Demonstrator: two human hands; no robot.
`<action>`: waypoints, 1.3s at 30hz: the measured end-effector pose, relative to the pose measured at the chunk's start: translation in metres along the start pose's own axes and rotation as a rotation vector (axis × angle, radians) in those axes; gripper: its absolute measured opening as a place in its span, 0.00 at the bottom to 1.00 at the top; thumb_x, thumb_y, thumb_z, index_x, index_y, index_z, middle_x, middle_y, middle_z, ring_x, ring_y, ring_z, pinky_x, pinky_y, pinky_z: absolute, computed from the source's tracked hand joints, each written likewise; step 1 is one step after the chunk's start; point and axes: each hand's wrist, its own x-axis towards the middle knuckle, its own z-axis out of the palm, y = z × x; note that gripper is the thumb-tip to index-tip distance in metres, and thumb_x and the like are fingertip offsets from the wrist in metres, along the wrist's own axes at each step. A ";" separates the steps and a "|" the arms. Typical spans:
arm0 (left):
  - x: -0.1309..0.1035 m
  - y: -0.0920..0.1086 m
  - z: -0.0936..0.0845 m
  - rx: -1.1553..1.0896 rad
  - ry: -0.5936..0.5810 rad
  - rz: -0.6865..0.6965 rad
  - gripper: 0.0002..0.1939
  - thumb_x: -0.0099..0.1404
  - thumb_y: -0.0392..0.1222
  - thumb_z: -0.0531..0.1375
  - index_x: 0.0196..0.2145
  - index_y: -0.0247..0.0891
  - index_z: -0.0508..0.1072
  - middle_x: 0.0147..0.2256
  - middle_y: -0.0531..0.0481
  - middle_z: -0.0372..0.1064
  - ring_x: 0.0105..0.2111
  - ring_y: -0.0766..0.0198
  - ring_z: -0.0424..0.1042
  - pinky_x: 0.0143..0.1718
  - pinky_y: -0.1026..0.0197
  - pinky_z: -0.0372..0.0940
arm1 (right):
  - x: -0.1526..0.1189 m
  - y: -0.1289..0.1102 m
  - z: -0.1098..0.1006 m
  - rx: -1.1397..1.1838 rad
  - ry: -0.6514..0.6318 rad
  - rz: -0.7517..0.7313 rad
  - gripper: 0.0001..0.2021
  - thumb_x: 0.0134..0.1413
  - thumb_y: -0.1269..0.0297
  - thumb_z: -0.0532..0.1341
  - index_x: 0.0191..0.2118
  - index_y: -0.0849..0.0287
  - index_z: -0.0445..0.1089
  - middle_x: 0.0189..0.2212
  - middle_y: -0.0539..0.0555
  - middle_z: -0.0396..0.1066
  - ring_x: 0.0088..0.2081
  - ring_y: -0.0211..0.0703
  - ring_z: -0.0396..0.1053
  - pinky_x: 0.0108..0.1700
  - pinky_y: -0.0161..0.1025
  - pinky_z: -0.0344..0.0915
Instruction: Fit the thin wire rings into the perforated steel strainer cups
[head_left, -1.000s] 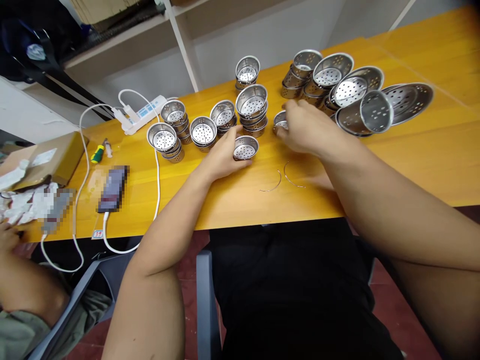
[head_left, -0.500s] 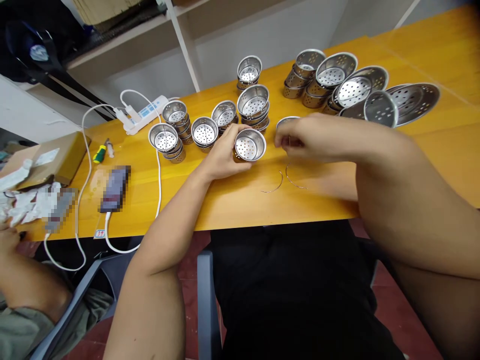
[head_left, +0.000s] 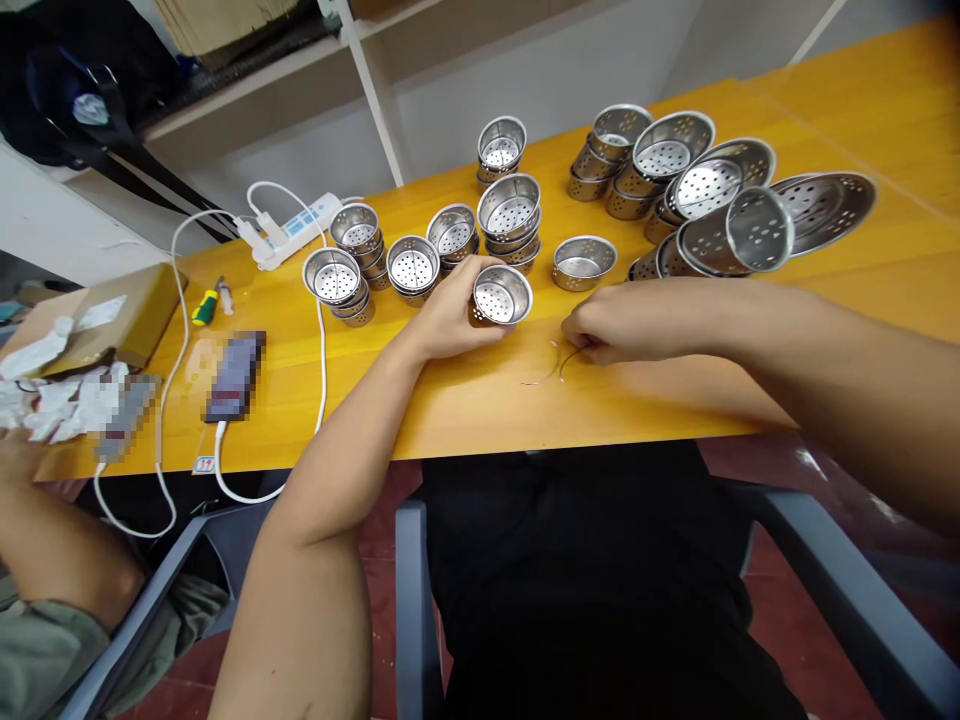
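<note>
My left hand (head_left: 452, 318) is wrapped round a small perforated metal cup (head_left: 501, 296), its mouth tilted toward me. To the right, my right hand (head_left: 600, 325) is low over the table, fingers pinched on a thin curved wire (head_left: 568, 362). A second thin wire (head_left: 541, 381) lies on the tabletop just left of it. Behind my right hand sits a single shallow metal cup (head_left: 585, 262). Stacks of the same cups, such as one stack (head_left: 509, 215), stand just beyond my left hand.
More cup stacks (head_left: 664, 160) and a leaning row (head_left: 739, 232) fill the right back of the yellow table (head_left: 465, 425). At left are a power strip (head_left: 296, 230), a white cable, a phone (head_left: 235, 378), a screwdriver (head_left: 204, 306) and a cardboard box (head_left: 142, 315). Another person's arm (head_left: 56, 540) is at far left.
My right hand has come down and toward me from beside the single cup, uncovering it, and now pinches one of the wires. My left hand keeps hold of its cup.
</note>
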 end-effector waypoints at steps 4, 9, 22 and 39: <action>-0.001 0.003 -0.002 0.003 -0.009 -0.040 0.40 0.62 0.46 0.74 0.69 0.42 0.70 0.70 0.36 0.79 0.72 0.40 0.79 0.79 0.38 0.73 | -0.001 -0.002 0.007 -0.088 0.036 -0.034 0.08 0.65 0.72 0.68 0.35 0.53 0.80 0.38 0.59 0.87 0.32 0.52 0.76 0.33 0.46 0.55; -0.001 0.005 -0.002 0.017 -0.019 -0.063 0.40 0.61 0.44 0.75 0.69 0.43 0.71 0.71 0.36 0.79 0.73 0.40 0.80 0.80 0.38 0.74 | -0.001 -0.001 0.012 -0.121 0.060 -0.115 0.07 0.63 0.73 0.69 0.37 0.54 0.80 0.42 0.60 0.88 0.36 0.55 0.79 0.36 0.47 0.55; 0.000 -0.001 0.000 0.004 0.094 -0.051 0.38 0.62 0.49 0.77 0.66 0.43 0.72 0.68 0.37 0.79 0.72 0.41 0.78 0.80 0.38 0.72 | -0.009 0.015 0.008 0.252 0.215 -0.195 0.07 0.62 0.69 0.67 0.36 0.50 0.69 0.30 0.51 0.78 0.30 0.47 0.72 0.37 0.45 0.64; -0.001 -0.035 0.015 -0.177 0.192 -0.079 0.53 0.68 0.83 0.71 0.72 0.53 0.53 0.69 0.38 0.73 0.68 0.44 0.82 0.71 0.36 0.79 | 0.036 -0.022 -0.031 1.072 1.134 -0.217 0.25 0.59 0.34 0.86 0.46 0.49 0.88 0.27 0.49 0.77 0.25 0.44 0.70 0.29 0.48 0.69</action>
